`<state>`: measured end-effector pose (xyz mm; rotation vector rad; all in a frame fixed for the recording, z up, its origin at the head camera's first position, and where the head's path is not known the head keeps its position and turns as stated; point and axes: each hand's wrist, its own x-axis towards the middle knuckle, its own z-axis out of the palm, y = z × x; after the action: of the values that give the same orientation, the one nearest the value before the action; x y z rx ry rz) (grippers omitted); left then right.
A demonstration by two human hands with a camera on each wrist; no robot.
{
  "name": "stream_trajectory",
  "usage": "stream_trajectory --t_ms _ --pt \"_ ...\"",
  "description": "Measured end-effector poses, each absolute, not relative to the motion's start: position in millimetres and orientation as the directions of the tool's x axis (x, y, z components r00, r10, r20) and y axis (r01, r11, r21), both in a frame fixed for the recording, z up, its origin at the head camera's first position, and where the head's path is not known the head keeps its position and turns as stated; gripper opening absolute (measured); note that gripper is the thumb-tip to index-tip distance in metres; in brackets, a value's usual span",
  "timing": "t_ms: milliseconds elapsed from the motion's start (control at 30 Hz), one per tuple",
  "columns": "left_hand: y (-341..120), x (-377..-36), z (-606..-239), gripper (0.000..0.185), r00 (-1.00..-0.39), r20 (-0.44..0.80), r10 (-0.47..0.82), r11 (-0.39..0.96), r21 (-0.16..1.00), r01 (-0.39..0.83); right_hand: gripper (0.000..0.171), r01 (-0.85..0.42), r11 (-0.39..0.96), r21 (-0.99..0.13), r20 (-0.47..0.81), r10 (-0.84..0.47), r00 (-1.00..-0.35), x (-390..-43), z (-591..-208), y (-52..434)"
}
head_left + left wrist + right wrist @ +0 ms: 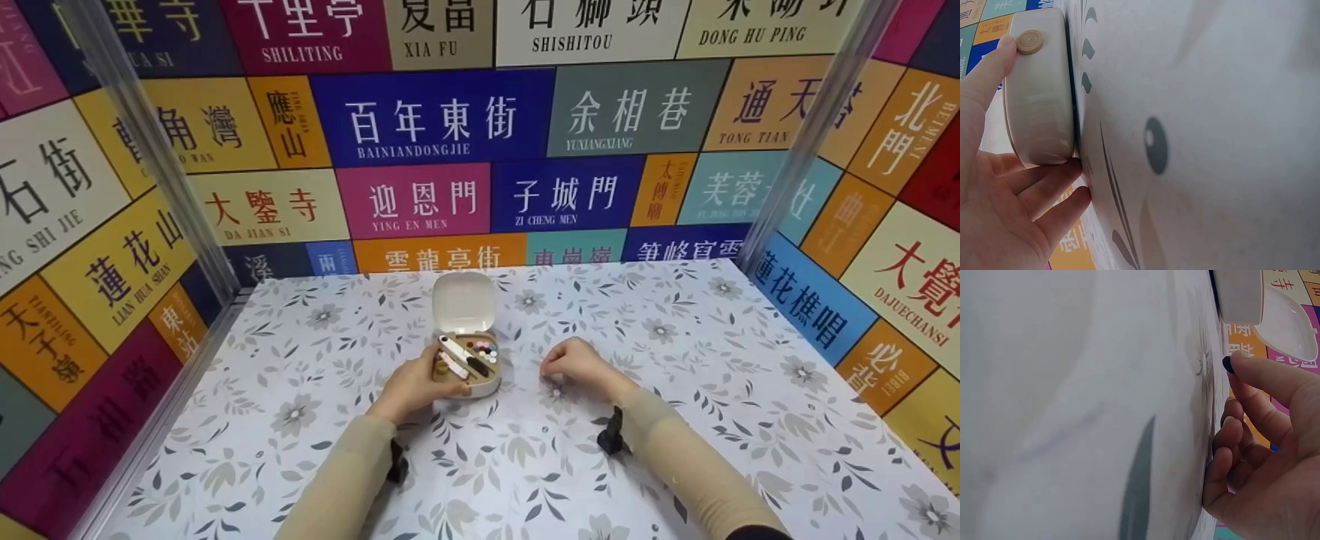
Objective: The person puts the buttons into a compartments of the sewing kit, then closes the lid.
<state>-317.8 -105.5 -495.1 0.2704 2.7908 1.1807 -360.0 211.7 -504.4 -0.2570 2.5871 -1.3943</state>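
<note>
A small white sewing kit box (486,388) stands on the table with its lid (465,304) raised at the back. Inside lie a white-handled tool (452,347), a black-tipped piece (477,366) and several coloured pin heads (484,348). My left hand (409,386) grips the box by its left side, thumb at the front beside a tan button-shaped catch (1030,42), fingers along the side wall. To the right of the box, my right hand (581,367) pinches a small dark round piece (1228,364) between thumb and forefinger; its exact kind is unclear. The other fingers are curled near the tabletop.
A white floral-patterned cloth (300,412) covers the table. Panels of coloured signs (427,120) rise behind and on both sides, with clear upright posts (806,127) at the corners. Dark wrist straps (611,433) sit on both sleeves.
</note>
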Motion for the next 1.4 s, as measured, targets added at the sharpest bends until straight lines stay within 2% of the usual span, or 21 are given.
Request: stream_trajectory --t_ms 467,733,1033,1400 --pt "-106 -317 -493 0.117 -0.98 -0.046 0.193 0.677 0.73 0.099 0.009 -0.007 0.555 -0.832 -0.121 -0.193 -0.974 -365 -500 210" --pt "-106 -317 -493 0.116 -0.979 -0.033 0.2 0.673 0.731 0.113 0.01 -0.033 0.558 -0.83 -0.098 -0.203 -0.974 -367 -497 214" --pt "-108 -318 -495 0.113 -0.976 -0.006 0.219 0.684 0.715 0.149 0.012 -0.002 0.47 -0.882 -0.101 -0.192 -0.976 -369 -490 217" --pt "-107 -319 -495 0.114 -0.978 -0.03 0.205 0.678 0.726 0.12 0.017 -0.048 0.578 -0.815 -0.087 -0.203 -0.975 -375 -479 220"
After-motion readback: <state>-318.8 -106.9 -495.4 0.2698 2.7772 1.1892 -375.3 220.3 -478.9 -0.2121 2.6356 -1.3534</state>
